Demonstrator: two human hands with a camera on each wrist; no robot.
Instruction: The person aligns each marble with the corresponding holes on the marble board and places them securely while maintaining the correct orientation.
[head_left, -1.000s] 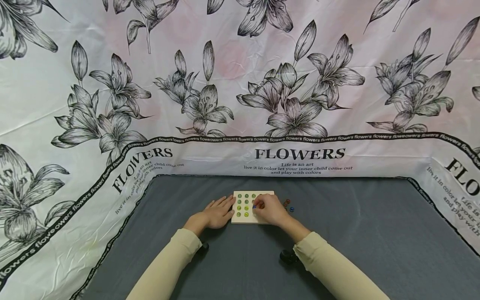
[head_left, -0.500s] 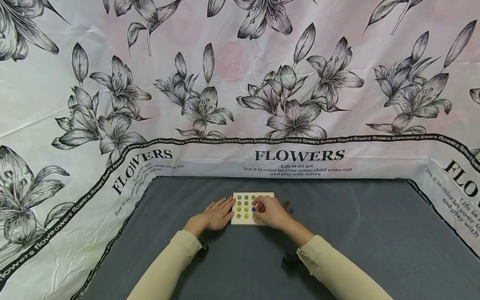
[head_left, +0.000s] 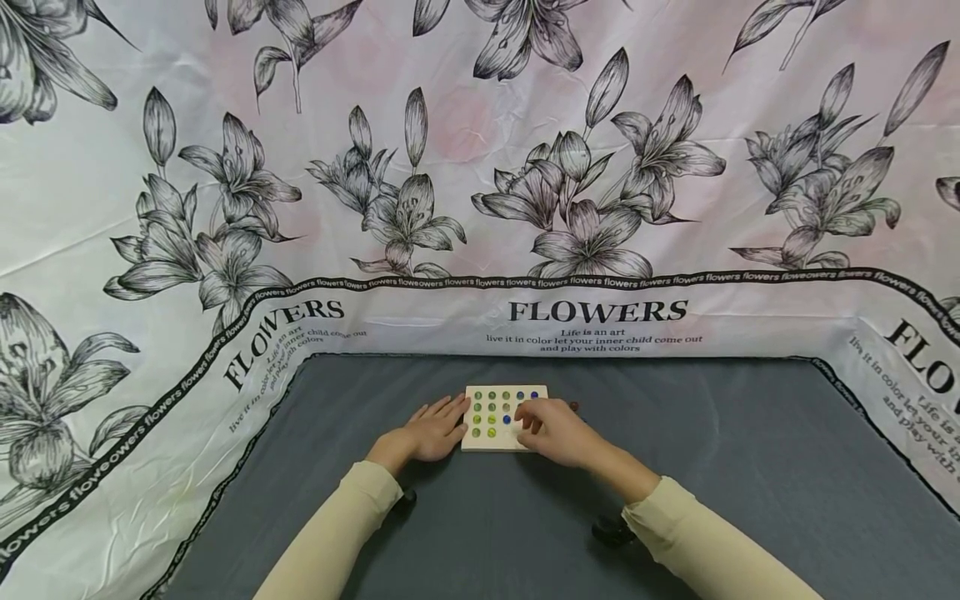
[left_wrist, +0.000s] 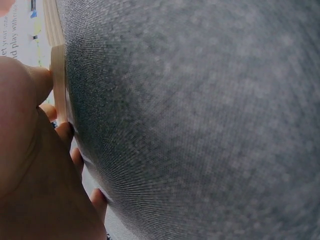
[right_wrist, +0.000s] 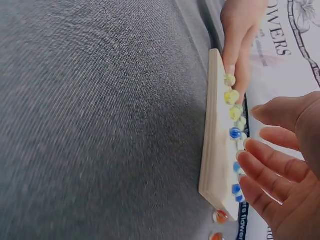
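Observation:
A pale wooden board (head_left: 497, 445) lies on the grey cloth, with green, yellow and blue glass marbles in rows on its top. My left hand (head_left: 431, 431) lies fairly flat at the board's left edge; in the left wrist view its thumb touches the wooden side (left_wrist: 59, 80). Over the board's right part, my right hand (head_left: 558, 432) hovers with thumb and fingers apart and nothing between them. A blue marble (head_left: 507, 420) sits on the board just left of its fingertips. Several blue marbles (right_wrist: 236, 189) show beyond the fingers in the right wrist view, and my right hand hides part of the board.
Orange-red marbles (right_wrist: 220, 216) lie on the cloth beside the board's right end. The grey cloth (head_left: 495, 525) covers the tabletop. Behind it hangs a white fabric (head_left: 420, 317) printed with flowers and lettering.
My right hand has let go of the blue marble, which now sits on the board, and has drawn back to the right with its fingers spread. My left hand has stayed put.

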